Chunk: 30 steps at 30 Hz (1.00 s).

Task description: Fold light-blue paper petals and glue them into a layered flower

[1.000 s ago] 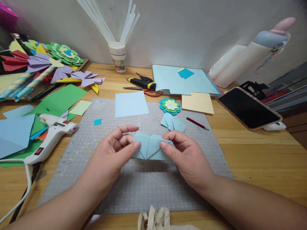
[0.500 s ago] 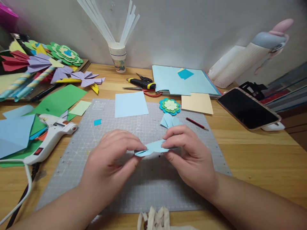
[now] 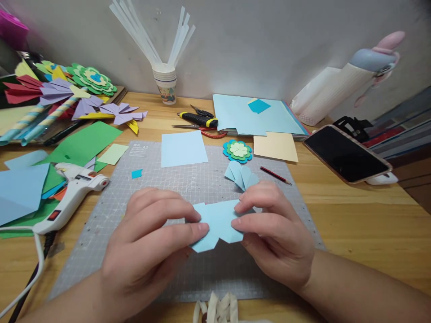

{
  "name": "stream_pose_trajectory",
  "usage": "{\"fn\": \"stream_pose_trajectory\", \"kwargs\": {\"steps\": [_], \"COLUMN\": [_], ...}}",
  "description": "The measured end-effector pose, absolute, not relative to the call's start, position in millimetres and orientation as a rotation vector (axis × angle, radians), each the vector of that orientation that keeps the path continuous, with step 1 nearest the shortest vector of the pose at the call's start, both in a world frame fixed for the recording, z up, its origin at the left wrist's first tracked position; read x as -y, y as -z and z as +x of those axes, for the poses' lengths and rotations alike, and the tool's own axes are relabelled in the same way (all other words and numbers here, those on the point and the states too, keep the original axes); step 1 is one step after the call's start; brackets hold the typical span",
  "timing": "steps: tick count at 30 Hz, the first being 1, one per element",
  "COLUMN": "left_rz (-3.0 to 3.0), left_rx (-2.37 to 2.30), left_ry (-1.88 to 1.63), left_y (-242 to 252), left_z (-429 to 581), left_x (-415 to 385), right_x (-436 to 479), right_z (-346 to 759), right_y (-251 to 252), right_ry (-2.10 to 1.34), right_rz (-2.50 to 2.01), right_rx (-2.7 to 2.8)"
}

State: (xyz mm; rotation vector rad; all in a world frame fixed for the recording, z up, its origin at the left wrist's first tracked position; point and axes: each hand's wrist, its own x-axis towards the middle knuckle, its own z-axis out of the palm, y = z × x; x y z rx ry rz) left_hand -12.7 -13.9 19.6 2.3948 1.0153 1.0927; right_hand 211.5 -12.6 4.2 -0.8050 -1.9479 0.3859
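Note:
Between both hands, above the grey cutting mat (image 3: 148, 197), is a light blue piece of cut paper (image 3: 218, 222) with a notch in its near edge. My left hand (image 3: 151, 242) grips its left end, fingers on top and thumb hidden beneath. At the right end my right hand (image 3: 274, 233) pinches it with two fingertips on its face and the thumb under it. Just beyond the right hand lie light blue petal-shaped paper pieces (image 3: 240, 175). Behind those sits a layered blue and green paper flower (image 3: 237, 151). A light blue paper square (image 3: 184, 149) rests farther left.
A white glue gun (image 3: 72, 193) with its cable lies at left beside green paper (image 3: 84, 141). Scissors and a black-yellow tool (image 3: 198, 119) lie behind the mat. At right are a pencil (image 3: 276, 175) and a phone (image 3: 348, 154). Paper cups (image 3: 166, 87) hold white sticks.
The light blue paper has been tilted so its broad face shows, and it is slightly nearer. My left fingers now lie across its top. The petal pieces beyond are more exposed.

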Motion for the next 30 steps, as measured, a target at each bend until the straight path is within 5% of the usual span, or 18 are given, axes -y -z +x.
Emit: {"fn": "stream_pose_trajectory", "kwargs": {"steps": [30], "left_rz": [2.489], "left_rx": [-0.88], "left_ry": [-1.029], "left_y": [-21], "left_z": [-17], "left_x": [15], "right_x": [12], "right_z": [210], "right_y": [-7], "right_ry": [-0.432], "right_rz": [-0.699], "right_rx": [1.964]}}
